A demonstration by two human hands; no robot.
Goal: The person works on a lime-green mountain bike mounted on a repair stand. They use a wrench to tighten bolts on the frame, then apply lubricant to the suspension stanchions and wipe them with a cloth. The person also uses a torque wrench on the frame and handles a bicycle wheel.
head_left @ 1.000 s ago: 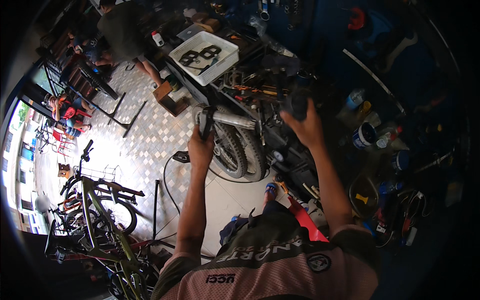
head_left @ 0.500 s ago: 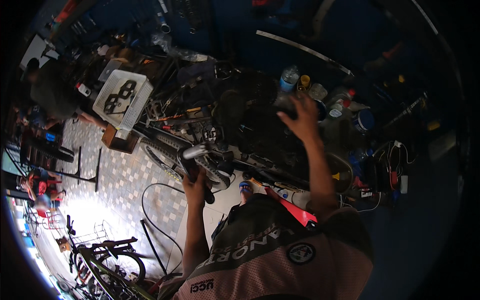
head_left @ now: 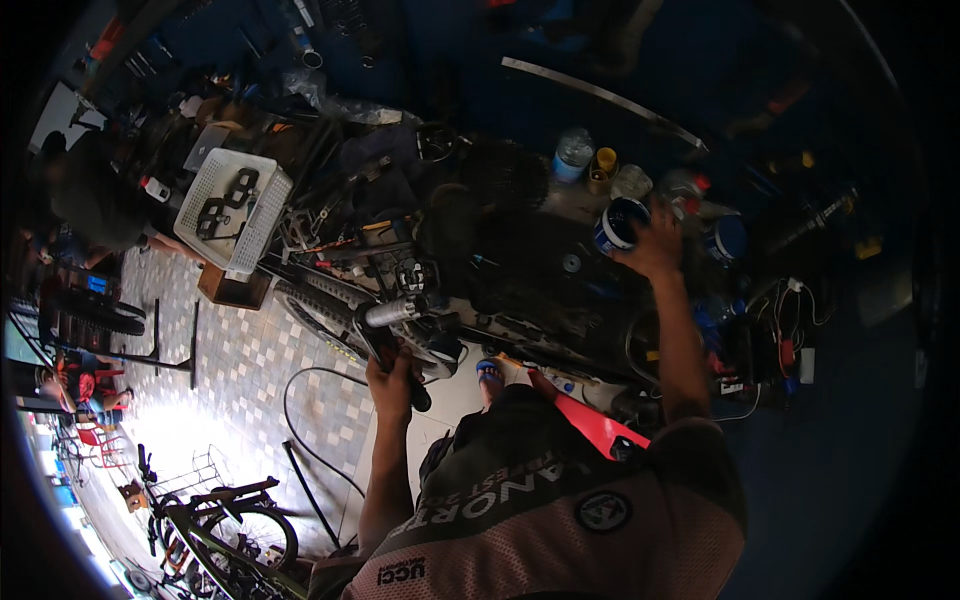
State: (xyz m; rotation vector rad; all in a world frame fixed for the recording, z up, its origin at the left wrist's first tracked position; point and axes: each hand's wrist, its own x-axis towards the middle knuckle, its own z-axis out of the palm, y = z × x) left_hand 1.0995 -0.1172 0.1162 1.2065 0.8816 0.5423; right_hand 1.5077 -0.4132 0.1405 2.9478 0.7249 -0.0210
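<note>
My left hand (head_left: 390,380) is closed round a black arm-shaped part with a thick silver cylinder (head_left: 395,310) at its upper end, which looks like a bicycle crank arm with its spindle. It is held above the floor beside a bicycle tyre (head_left: 315,315). On the bench at the right, my right hand (head_left: 655,245) grips the side of a small blue-and-white tub (head_left: 614,230), whose open top shows dark contents. Some of its fingers are hard to make out in the shade. A second blue tub (head_left: 724,238) stands to the right.
Behind the tub stand a water bottle (head_left: 572,155) and a yellow cup (head_left: 605,160). A white basket (head_left: 268,215) holding black pedals is at the left. White cables (head_left: 790,310) lie at the right, a bicycle (head_left: 215,530) at lower left. Another person (head_left: 90,190) works at far left.
My right hand has moved right from over the bench onto the tub, its spread fingers closing at the side. The tub has come into fuller view. My left hand keeps the black part.
</note>
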